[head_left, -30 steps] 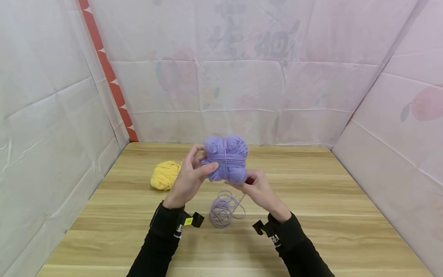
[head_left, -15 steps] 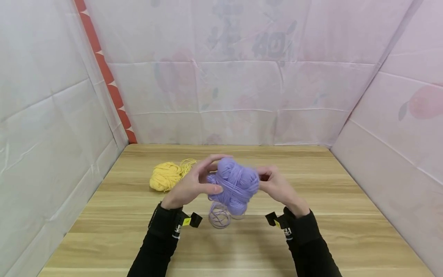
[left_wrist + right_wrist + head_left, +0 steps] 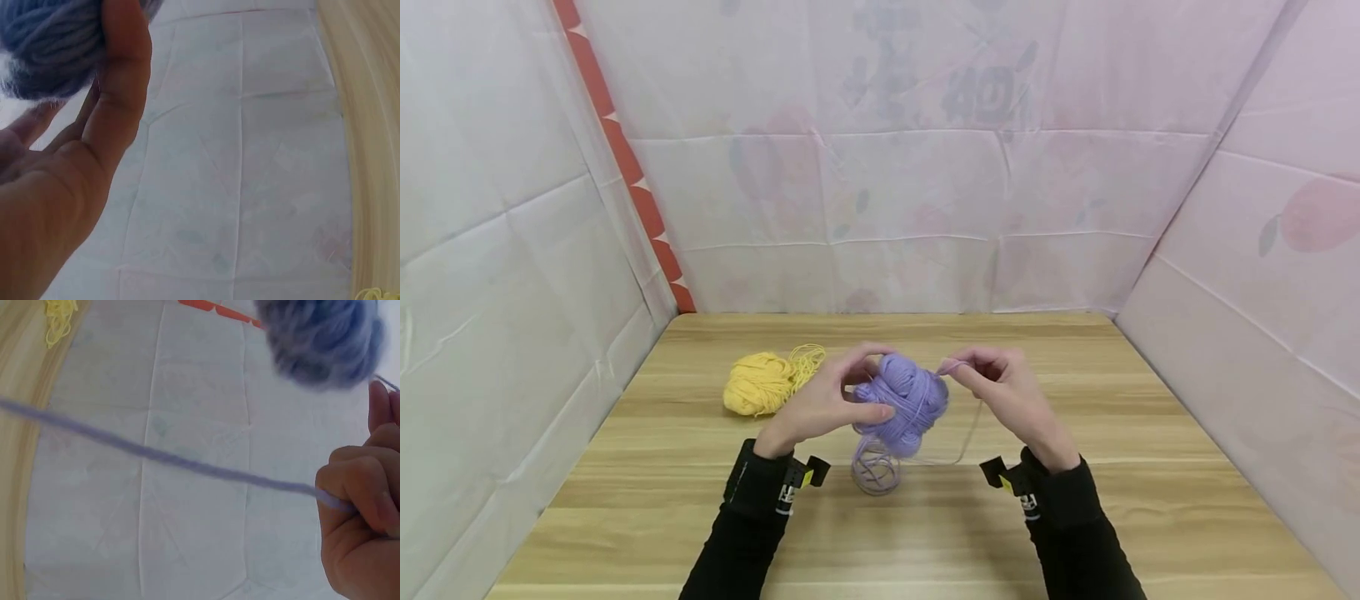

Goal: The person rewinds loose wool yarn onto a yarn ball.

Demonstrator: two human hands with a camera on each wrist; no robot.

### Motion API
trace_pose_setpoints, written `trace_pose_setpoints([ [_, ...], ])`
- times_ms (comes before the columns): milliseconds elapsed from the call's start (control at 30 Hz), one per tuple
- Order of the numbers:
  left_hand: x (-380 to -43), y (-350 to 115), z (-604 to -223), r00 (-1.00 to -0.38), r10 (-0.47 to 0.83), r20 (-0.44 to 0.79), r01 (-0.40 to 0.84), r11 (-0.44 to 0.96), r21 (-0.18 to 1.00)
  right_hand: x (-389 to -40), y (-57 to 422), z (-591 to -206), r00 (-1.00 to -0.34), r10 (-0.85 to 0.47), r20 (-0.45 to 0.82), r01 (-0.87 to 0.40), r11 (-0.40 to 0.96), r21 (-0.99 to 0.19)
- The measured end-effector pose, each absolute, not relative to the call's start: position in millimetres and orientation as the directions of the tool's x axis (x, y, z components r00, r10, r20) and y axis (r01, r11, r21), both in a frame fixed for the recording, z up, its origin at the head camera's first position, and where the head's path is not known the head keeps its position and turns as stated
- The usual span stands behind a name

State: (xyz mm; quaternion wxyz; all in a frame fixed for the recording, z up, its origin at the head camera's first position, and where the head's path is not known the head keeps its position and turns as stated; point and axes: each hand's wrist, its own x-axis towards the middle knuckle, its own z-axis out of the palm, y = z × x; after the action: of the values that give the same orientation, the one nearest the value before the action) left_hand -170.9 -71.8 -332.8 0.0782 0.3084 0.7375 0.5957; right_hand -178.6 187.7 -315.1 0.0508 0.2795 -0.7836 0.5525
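Observation:
My left hand (image 3: 823,400) grips a purple ball of yarn (image 3: 904,404) above the table, thumb on the near side and fingers behind it. The left wrist view shows the thumb or a finger curled against the wound strands. To the ball's right, my right hand (image 3: 1003,396) pinches a purple yarn strand (image 3: 187,464) close to the ball. That strand passes through its curled fingers in the right wrist view and hangs toward the table. Below the ball lies a loose coil of purple yarn (image 3: 876,468), partly hidden by it.
A yellow ball of yarn (image 3: 757,385) lies on the wooden table (image 3: 1075,533) left of the hands, with loose yellow strands (image 3: 807,360) beside it. White printed sheets (image 3: 925,183) stand around the table's back and sides.
The purple ball has come down and tilted in the left hand. My right hand has moved right, away from underneath the ball, and now draws a strand out beside it.

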Motion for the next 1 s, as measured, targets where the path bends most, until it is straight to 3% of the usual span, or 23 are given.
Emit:
trace_pose_setpoints([
  [167, -171, -69, -334, -0.884, 0.406, 0.232, 0.327, 0.183, 0.927, -174, 178, -316, -0.751, -0.398, 0.526, -0.620, 0.151, -0.770],
  [433, -172, -70, -332, -0.942, 0.186, 0.278, 0.302, 0.112, 0.947, -166, 170, -315, -0.710, -0.486, 0.510, -0.632, 0.122, -0.765],
  [767, -171, -68, -330, -0.946, 0.065, 0.317, 0.313, -0.065, 0.948, -167, 163, -321, -0.667, -0.565, 0.487, -0.640, 0.099, -0.762],
  [1000, -172, -67, -331, -0.940, 0.061, 0.335, 0.312, -0.241, 0.919, -170, 157, -325, -0.699, -0.538, 0.470, -0.599, 0.082, -0.796],
])
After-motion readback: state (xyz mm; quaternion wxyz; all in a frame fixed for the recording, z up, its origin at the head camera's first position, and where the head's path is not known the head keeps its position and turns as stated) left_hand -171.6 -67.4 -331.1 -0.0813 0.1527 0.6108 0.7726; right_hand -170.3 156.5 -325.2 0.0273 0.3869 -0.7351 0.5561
